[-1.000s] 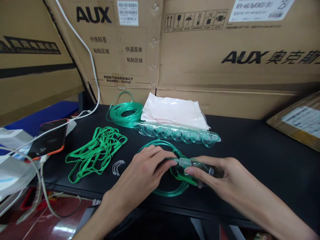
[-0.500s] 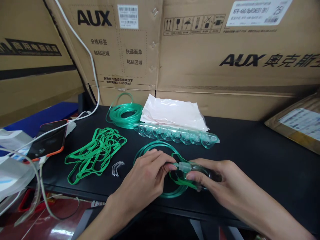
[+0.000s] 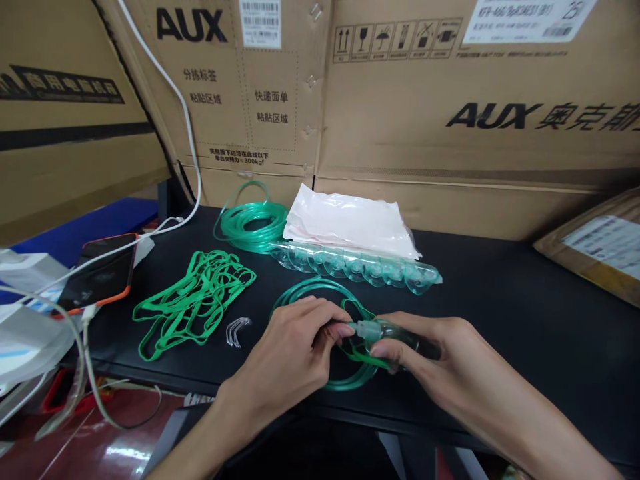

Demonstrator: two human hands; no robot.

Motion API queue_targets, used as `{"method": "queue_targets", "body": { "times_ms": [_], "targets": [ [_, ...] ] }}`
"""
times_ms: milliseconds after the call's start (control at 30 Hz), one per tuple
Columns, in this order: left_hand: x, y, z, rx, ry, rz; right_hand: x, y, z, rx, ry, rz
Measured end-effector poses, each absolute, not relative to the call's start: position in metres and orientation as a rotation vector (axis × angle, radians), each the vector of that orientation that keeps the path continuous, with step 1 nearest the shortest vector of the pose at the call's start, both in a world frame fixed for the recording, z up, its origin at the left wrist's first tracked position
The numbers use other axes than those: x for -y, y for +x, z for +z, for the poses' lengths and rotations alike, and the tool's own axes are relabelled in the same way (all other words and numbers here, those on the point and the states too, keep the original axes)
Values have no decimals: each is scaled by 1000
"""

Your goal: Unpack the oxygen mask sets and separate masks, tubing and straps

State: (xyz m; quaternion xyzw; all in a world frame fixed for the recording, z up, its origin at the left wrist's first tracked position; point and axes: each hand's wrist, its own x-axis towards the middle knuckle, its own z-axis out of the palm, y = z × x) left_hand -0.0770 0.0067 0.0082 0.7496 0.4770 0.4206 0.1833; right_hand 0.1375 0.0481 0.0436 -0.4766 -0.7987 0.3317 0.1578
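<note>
My left hand [image 3: 305,340] pinches the end of a green plastic tube [image 3: 350,385], whose coil lies on the black table beneath my hands. Wrapped in my right hand [image 3: 430,347] is a clear green oxygen mask [image 3: 400,336], its connector [image 3: 369,331] pointing left. The tube end meets this connector; how deep it sits I cannot tell. A green elastic strap [image 3: 367,359] hangs beside the mask. Behind my hands lies a nested row of clear green masks [image 3: 355,268]. Left of my left hand are small thin metal strips [image 3: 235,331] and a tangle of green elastic straps [image 3: 197,300].
Another coil of green tubing [image 3: 253,230] and white packets [image 3: 350,223] lie at the back of the table [image 3: 490,293]. A phone [image 3: 100,267] and white cables [image 3: 193,160] occupy the left. Large cardboard boxes [image 3: 390,127] stand behind; a taped box [image 3: 600,247] is at right.
The view has shifted slightly. Both hands keep their grip on tube and mask; the mask has turned a little within my right hand.
</note>
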Motion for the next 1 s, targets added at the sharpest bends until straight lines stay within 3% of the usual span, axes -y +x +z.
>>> {"method": "queue_targets", "body": {
  "times_ms": [333, 600, 1000],
  "targets": [
    [-7, -79, 11, -1349, 2108, 1126, -47, 135, 39, 2246, -1425, 937],
    [-9, -78, 11, -1380, 2166, 1033, -48, 131, 40, 2349, -1320, 661],
    [0, -91, 27, -1555, 2258, 884, -45, 164, 26, 2339, -1104, 506]
  ]
}}
